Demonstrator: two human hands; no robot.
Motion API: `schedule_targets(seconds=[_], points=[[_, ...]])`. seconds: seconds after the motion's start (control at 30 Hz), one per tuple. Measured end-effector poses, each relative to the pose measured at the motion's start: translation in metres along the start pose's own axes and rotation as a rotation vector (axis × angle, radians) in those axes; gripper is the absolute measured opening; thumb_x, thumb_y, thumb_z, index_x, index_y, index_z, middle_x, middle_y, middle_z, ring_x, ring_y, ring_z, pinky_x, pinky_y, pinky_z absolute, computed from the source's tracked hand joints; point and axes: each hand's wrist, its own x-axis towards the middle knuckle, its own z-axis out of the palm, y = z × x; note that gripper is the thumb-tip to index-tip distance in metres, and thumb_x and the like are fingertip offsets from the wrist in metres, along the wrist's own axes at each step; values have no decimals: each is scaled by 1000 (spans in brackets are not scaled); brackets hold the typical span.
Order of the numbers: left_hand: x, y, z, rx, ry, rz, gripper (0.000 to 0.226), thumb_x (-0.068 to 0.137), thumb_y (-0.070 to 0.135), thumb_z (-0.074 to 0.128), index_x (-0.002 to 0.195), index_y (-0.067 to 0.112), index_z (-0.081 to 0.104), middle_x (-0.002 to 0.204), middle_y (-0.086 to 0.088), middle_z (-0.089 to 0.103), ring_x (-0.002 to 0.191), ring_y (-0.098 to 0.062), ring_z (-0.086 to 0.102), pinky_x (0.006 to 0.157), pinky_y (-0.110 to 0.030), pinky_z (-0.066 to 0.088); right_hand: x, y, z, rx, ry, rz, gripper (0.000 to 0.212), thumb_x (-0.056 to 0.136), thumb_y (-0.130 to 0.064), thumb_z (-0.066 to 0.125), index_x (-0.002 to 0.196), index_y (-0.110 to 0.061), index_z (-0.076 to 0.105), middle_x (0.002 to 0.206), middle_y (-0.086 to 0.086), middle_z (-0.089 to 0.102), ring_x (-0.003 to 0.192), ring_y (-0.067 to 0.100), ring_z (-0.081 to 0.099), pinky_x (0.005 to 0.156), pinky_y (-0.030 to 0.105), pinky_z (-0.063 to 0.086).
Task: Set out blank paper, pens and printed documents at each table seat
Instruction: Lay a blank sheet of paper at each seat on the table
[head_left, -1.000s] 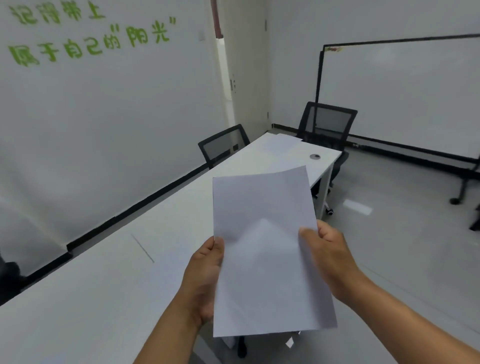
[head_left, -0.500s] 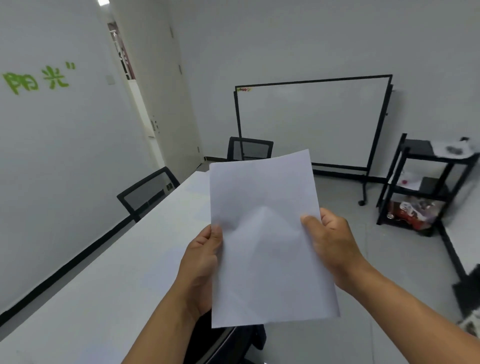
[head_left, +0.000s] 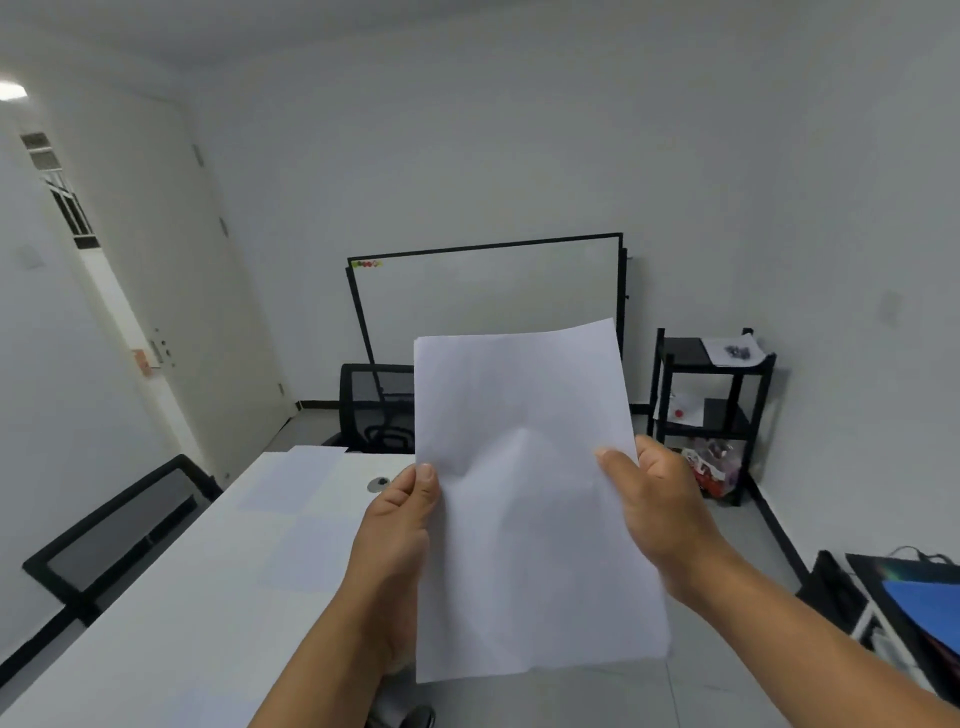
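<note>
I hold a stack of blank white paper (head_left: 524, 499) upright in front of me, above the right edge of the long white table (head_left: 171, 613). My left hand (head_left: 397, 540) pinches its left edge, thumb on the front. My right hand (head_left: 657, 509) grips the right edge the same way. The sheets bulge slightly in the middle. Several sheets of paper (head_left: 291, 483) lie flat on the table toward its far end. No pens are visible.
A black mesh chair (head_left: 376, 408) stands at the table's far end, another chair (head_left: 119, 530) at its left side. A whiteboard (head_left: 488, 296) stands against the far wall, a black shelf cart (head_left: 711, 410) to its right. A blue folder (head_left: 924, 603) lies at the right edge.
My view has swung right and upward, bringing the whiteboard, shelf cart and blue folder into sight. Both hands keep the same hold on the paper, which has barely shifted.
</note>
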Motion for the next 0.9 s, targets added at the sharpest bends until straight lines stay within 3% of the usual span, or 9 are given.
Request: schedule_targets(seconds=[0.13, 0.3, 0.4, 0.47, 0.57, 0.7, 0.77, 0.83, 0.9], points=[[46, 7, 63, -2, -38, 57, 30, 113, 44, 56, 121, 34, 83, 125, 10, 82, 125, -17, 75, 112, -43, 54, 56, -10, -45, -12, 21, -53, 31, 91, -51, 63, 103, -26, 77, 104, 25, 76, 77, 37, 66, 71, 60, 61], [114, 22, 156, -18, -79, 142, 29, 114, 41, 55, 119, 36, 84, 127, 9, 82, 128, -16, 73, 113, -39, 50, 152, -29, -114, 5, 12, -125, 31, 90, -49, 63, 100, -22, 75, 91, 30, 67, 80, 28, 55, 69, 49, 48], [144, 35, 204, 1, -61, 182, 32, 114, 40, 55, 107, 47, 85, 120, 16, 83, 111, 2, 76, 93, -22, 49, 201, -38, -150, 10, 9, -144, 39, 88, -47, 63, 97, -9, 66, 83, 26, 56, 84, 26, 49, 72, 48, 43], [163, 38, 229, 11, -69, 175, 31, 114, 41, 55, 107, 45, 86, 118, 12, 84, 109, -3, 78, 92, -26, 53, 230, -40, -169, 9, 1, -163, 46, 89, -47, 62, 103, -3, 65, 91, 38, 56, 84, 25, 49, 73, 46, 43], [199, 43, 268, 3, -53, 160, 29, 113, 42, 57, 110, 38, 85, 119, 6, 84, 111, -13, 79, 103, -39, 57, 275, -42, -196, -1, 7, -191, 58, 87, -51, 62, 110, 2, 64, 85, 30, 54, 81, 24, 46, 72, 45, 41], [237, 47, 302, 22, -61, 172, 34, 115, 41, 53, 105, 41, 86, 115, 8, 85, 100, -8, 81, 84, -28, 61, 321, -38, -217, 7, 22, -221, 61, 85, -52, 62, 110, 3, 65, 81, 23, 51, 82, 24, 44, 73, 43, 39], [260, 45, 316, 33, -69, 148, 34, 115, 43, 52, 111, 39, 85, 118, 7, 84, 113, -16, 79, 100, -36, 60, 347, -33, -225, 2, 47, -223, 55, 86, -50, 61, 104, 1, 65, 78, 9, 49, 76, 23, 39, 69, 41, 37], [291, 42, 331, 35, -72, 137, 33, 115, 43, 52, 118, 33, 84, 123, 5, 83, 123, -22, 76, 116, -47, 52, 377, -26, -232, -2, 69, -225, 35, 91, -44, 62, 82, -10, 61, 71, 0, 43, 65, 20, 33, 58, 35, 35], [324, 38, 344, 34, -74, 141, 33, 115, 44, 52, 117, 34, 84, 123, 7, 83, 124, -21, 75, 120, -49, 50, 410, -17, -237, -27, 73, -246, 41, 101, -31, 63, 64, -24, 48, 61, -10, 32, 56, 13, 24, 47, 23, 28]])
